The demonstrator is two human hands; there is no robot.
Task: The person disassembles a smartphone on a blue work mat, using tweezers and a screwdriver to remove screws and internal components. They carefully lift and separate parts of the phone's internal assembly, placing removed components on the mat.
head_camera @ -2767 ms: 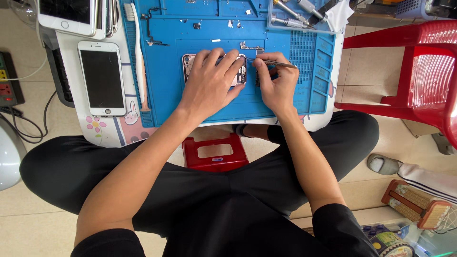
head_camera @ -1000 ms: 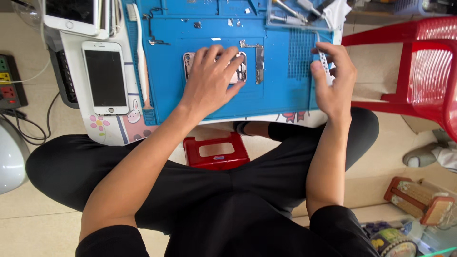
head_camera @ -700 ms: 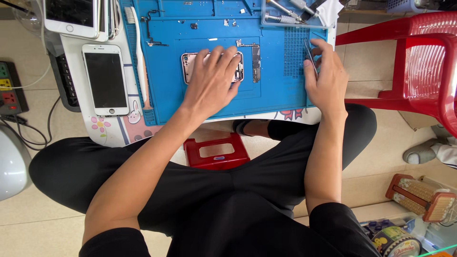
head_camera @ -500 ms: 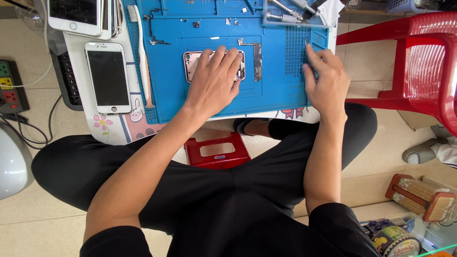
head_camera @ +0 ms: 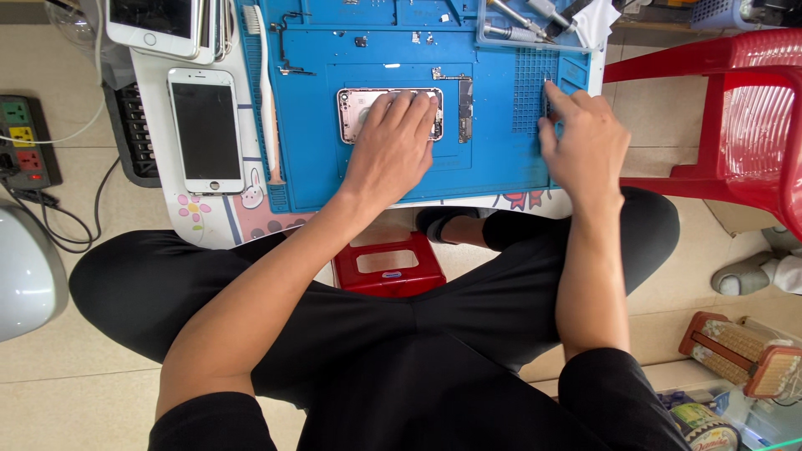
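Left hand (head_camera: 393, 138) flat, palm down, fingers spread forward, right hand (head_camera: 581, 142) reaching out, fingers loosely curled, blurred

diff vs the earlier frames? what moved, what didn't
The right hand left the opened phone shell, carried a thin dark tool rightward, and now lowers it at the gridded right edge of the blue mat. The left hand stays pressed flat on the shell. The white phone beside the mat is unmoved.
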